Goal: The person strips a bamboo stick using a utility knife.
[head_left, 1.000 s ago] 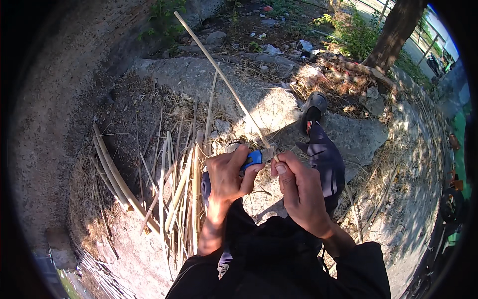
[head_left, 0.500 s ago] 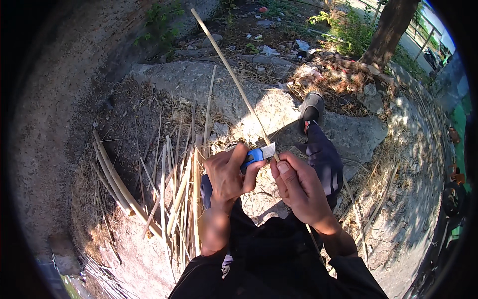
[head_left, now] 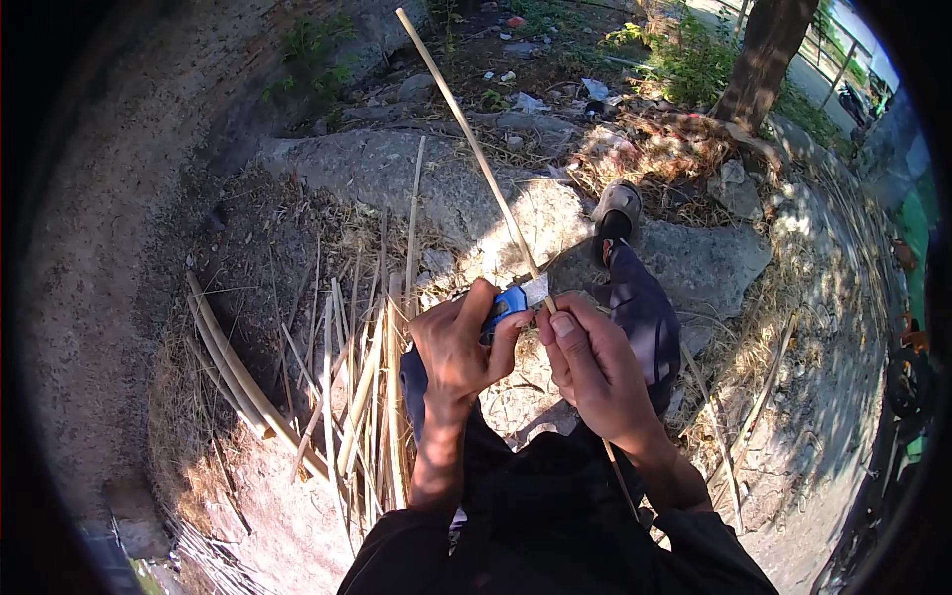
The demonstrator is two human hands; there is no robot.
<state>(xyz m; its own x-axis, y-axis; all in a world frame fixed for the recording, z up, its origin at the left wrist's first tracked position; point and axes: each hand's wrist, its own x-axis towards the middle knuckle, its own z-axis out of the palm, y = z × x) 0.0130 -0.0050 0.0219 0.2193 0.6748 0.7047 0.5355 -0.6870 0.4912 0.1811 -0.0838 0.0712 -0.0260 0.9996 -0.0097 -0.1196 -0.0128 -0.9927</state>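
Note:
My left hand (head_left: 456,342) is closed round a blue utility knife (head_left: 508,303), its thumb along the handle. The knife's wide, pale blade (head_left: 536,290) lies against a long, thin bamboo stick (head_left: 472,145). My right hand (head_left: 595,362) pinches that stick between thumb and fingers, just below the blade. From the grip the stick slants up and away to the far left, and its lower part runs down past my right wrist. Whether the blade has bitten into the stick is too small to tell.
Several split bamboo strips (head_left: 365,397) lie piled at my left, with thicker curved pieces (head_left: 233,357) beyond them. More sticks (head_left: 716,426) rest on the ground at right. Ahead are a stone ledge (head_left: 397,164), my shoe (head_left: 620,203) and a tree trunk (head_left: 764,64).
Both hands keep their grips, and blade and stick have barely shifted. The stick's far end appears slightly higher and further right, while the whole view has tilted a little.

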